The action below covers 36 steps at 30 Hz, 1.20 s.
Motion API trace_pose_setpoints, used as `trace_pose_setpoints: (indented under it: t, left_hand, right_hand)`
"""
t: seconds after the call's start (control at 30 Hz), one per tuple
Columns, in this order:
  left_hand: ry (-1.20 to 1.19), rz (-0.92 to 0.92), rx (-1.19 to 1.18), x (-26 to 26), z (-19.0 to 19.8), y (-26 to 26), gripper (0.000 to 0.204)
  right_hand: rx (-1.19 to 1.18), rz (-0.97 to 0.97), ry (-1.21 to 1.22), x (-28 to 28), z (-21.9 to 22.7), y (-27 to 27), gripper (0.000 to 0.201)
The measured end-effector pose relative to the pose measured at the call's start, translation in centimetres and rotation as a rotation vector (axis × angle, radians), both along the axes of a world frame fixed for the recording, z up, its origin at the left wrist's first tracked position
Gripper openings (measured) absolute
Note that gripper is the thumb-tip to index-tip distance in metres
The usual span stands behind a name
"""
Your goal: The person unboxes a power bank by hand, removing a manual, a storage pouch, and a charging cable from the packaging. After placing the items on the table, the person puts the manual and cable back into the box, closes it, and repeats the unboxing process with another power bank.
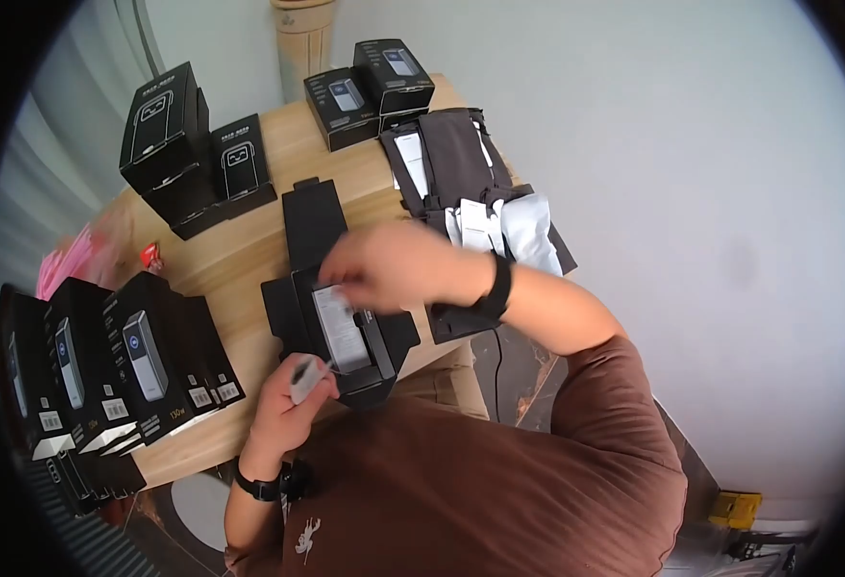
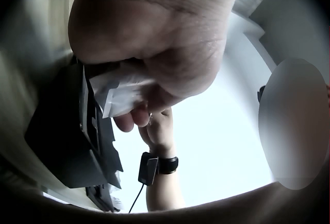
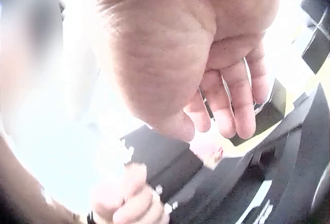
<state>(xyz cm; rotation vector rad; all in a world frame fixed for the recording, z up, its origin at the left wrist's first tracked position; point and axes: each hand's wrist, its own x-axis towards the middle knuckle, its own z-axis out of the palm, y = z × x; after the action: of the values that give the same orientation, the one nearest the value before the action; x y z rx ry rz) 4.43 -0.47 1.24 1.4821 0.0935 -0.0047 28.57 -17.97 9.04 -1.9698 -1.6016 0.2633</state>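
An open black box lies at the front of the table, its flaps spread and its lid folded back. Inside it shows a long pale piece with faint print. My left hand, at the box's near left corner, holds a small whitish clear plastic packet with something dark in it. Over the box hovers my right hand, blurred in the head view. Its fingers extend loosely in the right wrist view, with nothing between them.
Printed black boxes stand at the left, back left and back. Dark cloth pouches with white tags and a white plastic bag lie at the right. A red wrapper and pink plastic sit near the left edge.
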Motion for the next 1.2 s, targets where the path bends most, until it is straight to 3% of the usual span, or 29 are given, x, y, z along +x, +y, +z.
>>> trace_pose_setpoints:
  t: [0.03, 0.1, 0.17, 0.23, 0.33, 0.43, 0.63, 0.73, 0.83, 0.93, 1.13, 1.2]
  left_hand:
    - [-0.006, 0.054, -0.105, 0.0, 0.1, 0.2, 0.007]
    - [-0.029, 0.135, -0.192, 0.3, 0.8, 0.3, 0.003]
    - [-0.048, 0.191, -0.329, 0.6, 1.8, 0.4, 0.003]
    - [-0.063, 0.208, -0.366, 0.6, 2.4, 0.2, 0.009]
    - [-0.068, 0.221, -0.35, 0.6, 3.2, 0.0, 0.017]
    - [-0.05, 0.23, -0.317, 0.4, 3.6, -0.3, 0.017]
    - [-0.022, 0.218, -0.263, 0.4, 3.6, -0.5, 0.017]
    - [-0.031, 0.204, -0.228, 0.3, 3.6, -0.3, 0.016]
    - [-0.032, 0.23, -0.209, -0.1, 3.8, -0.2, 0.015]
    - [-0.064, 0.258, -0.201, -0.3, 3.4, 0.2, 0.012]
    - [-0.138, 0.224, -0.248, 0.7, 5.8, 0.7, 0.005]
    - [-0.274, 0.282, -0.24, 1.6, 7.1, 0.2, 0.014]
  right_hand:
    - [-0.071, -0.191, 0.119, 2.4, 1.9, -0.7, 0.021]
    - [0.017, -0.606, 0.18, 10.1, 0.3, -2.2, 0.031]
    - [-0.024, -0.942, -0.105, 18.3, -4.1, -5.7, 0.046]
    - [-0.259, -1.107, -0.001, 21.7, -6.6, -8.8, 0.062]
    - [-0.272, -1.183, 0.152, 23.9, -10.5, -10.7, 0.086]
    - [-0.22, -1.214, 0.197, 23.9, -10.9, -10.4, 0.085]
    - [-0.146, -1.203, 0.059, 22.8, -9.5, -10.2, 0.051]
    - [0.017, -1.146, 0.196, 23.5, -9.7, -10.6, 0.029]
    - [0.404, -0.923, 0.408, 23.6, -9.5, -10.8, 0.015]
    - [0.6, -0.652, 0.679, 18.3, -3.4, -9.5, 0.015]
    - [0.478, -0.208, 0.659, 9.9, 3.8, -6.1, 0.023]
    - [0.363, -0.08, 0.698, 6.8, 5.6, -5.1, 0.024]
